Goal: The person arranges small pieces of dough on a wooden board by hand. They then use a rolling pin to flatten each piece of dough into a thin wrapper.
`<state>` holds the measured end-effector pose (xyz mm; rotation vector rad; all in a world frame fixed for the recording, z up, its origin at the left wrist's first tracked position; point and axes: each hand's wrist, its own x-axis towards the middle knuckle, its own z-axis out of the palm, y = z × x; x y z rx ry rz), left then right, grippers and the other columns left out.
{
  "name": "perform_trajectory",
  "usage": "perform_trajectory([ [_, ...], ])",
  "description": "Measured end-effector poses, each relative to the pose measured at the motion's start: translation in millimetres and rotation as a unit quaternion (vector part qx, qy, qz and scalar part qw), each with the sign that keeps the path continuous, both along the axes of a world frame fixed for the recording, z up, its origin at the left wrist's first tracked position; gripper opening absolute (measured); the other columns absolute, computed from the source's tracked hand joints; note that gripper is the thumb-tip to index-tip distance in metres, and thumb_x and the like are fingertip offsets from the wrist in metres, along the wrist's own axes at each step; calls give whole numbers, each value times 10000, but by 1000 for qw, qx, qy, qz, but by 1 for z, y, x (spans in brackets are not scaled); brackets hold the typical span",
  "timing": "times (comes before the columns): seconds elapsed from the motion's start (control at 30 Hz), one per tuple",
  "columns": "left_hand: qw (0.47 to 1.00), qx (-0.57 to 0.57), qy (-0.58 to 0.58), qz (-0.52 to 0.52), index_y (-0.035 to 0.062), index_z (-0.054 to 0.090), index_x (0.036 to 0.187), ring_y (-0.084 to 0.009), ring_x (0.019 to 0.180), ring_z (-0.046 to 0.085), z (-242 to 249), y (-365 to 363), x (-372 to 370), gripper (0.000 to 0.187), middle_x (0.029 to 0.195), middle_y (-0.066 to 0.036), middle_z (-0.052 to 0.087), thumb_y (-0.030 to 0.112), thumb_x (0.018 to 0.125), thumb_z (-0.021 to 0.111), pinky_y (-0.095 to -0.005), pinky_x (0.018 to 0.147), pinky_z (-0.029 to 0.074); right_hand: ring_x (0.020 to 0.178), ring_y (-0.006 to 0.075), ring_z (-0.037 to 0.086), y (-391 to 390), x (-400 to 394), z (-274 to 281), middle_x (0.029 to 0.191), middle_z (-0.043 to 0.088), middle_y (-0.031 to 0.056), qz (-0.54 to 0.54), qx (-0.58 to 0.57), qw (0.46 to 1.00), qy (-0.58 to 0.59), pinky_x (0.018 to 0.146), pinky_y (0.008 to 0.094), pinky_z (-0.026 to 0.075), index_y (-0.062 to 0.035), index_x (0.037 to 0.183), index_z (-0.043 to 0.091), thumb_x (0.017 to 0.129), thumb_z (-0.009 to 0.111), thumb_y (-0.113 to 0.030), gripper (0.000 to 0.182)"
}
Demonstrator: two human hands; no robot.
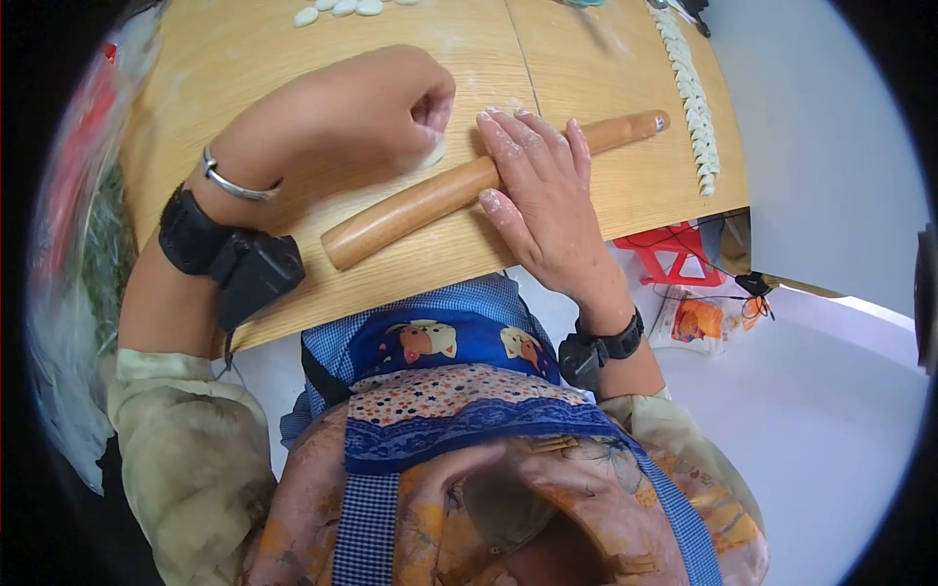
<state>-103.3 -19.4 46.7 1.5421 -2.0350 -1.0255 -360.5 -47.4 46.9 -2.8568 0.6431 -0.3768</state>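
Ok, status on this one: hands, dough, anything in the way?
Right hand flat on rolling pin. Left hand pinching dough piece beside the pin. Dough rope far right, apart.

We press our right hand [542, 190] flat, fingers spread, on the wooden rolling pin [459, 190] that lies slantwise across the middle of the frame on the wooden table [586, 78]. Our left hand [386, 107], curled just left of it, pinches a small piece of pale dough [431, 153] at the pin's upper edge. Small dough rounds [342, 9] sit at the top edge, and a row of cut dough pieces [694, 98] runs down the upper right.
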Motion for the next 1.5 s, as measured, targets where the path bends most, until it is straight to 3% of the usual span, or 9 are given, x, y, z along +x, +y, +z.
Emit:
perform_trajectory([
  [0.1, 990, -72, 115, 50, -2, 619, 834, -121, 640, 564, 0, 0, 0, 69, 705, -17, 602, 42, 813, 668, -289, 603, 470, 1400, 370, 429, -2, 2, -1, 1476, 528, 166, 4, -2, 1000, -2, 1236, 574, 139, -26, 1487, 487, 1026, 501, -366, 573],
  [0.17, 984, 38, 152, 83, 8, 627, 827, -115, 643, 538, 5, 3, 0, 42, 704, -6, 602, 42, 818, 651, -288, 611, 458, 1398, 368, 431, -4, 4, -2, 1471, 532, 166, 7, -2, 1000, -1, 1237, 573, 138, -24, 1485, 490, 1027, 500, -366, 572],
  [0.27, 993, -12, 119, 17, 1, 642, 840, -114, 645, 524, -5, -2, 6, 44, 694, -19, 600, 40, 821, 652, -295, 610, 447, 1401, 365, 432, -7, 8, -2, 1464, 539, 170, 9, -4, 1000, 0, 1238, 569, 140, -18, 1480, 495, 1031, 497, -373, 571],
  [0.4, 997, -37, 65, 32, -13, 652, 845, -120, 643, 520, -3, -2, 8, 85, 683, -48, 602, 71, 840, 666, -310, 604, 444, 1393, 376, 451, -11, 21, -6, 1435, 569, 177, -2, -45, 999, -16, 1216, 574, 209, 3, 1426, 538, 1030, 508, -374, 548],
  [0.6, 994, 42, 83, 62, -42, 668, 872, -135, 658, 553, 5, -3, 11, 193, 681, -87, 607, 150, 876, 684, -319, 619, 462, 1364, 410, 488, -31, 52, -15, 1386, 601, 206, -19, -102, 994, -37, 1147, 593, 327, 39, 1346, 591, 1021, 521, -369, 526],
  [0.63, 997, -12, 61, 50, -41, 669, 870, -144, 652, 566, 0, -3, 11, 175, 676, -89, 603, 133, 868, 690, -321, 613, 467, 1359, 418, 493, -34, 54, -16, 1380, 602, 214, -20, -115, 992, -40, 1134, 595, 342, 43, 1340, 596, 1020, 520, -371, 528],
  [0.77, 996, -46, 68, 28, -30, 656, 845, -172, 644, 593, -7, -3, 7, 104, 670, -100, 603, 61, 822, 702, -330, 606, 482, 1365, 414, 483, -34, 51, -15, 1388, 600, 206, -17, -102, 994, -48, 1139, 593, 329, 36, 1332, 595, 1016, 527, -363, 514],
  [1.03, 998, -46, 7, 31, -13, 623, 813, -182, 650, 585, 1, 0, 1, 78, 681, -97, 610, 17, 775, 684, -334, 612, 479, 1409, 385, 416, 2, -1, -3, 1469, 519, 172, -14, -23, 1000, 1, 1223, 591, 163, -1, 1484, 468, 1001, 547, -357, 605],
  [1.5, 998, -38, 24, 49, -4, 599, 855, -140, 659, 551, 1, -2, 4, 120, 697, -47, 599, 36, 797, 696, -307, 604, 451, 1399, 357, 432, -2, 3, -6, 1443, 537, 157, -14, -25, 1000, -1, 1229, 593, 162, -20, 1481, 487, 994, 572, -373, 608],
])
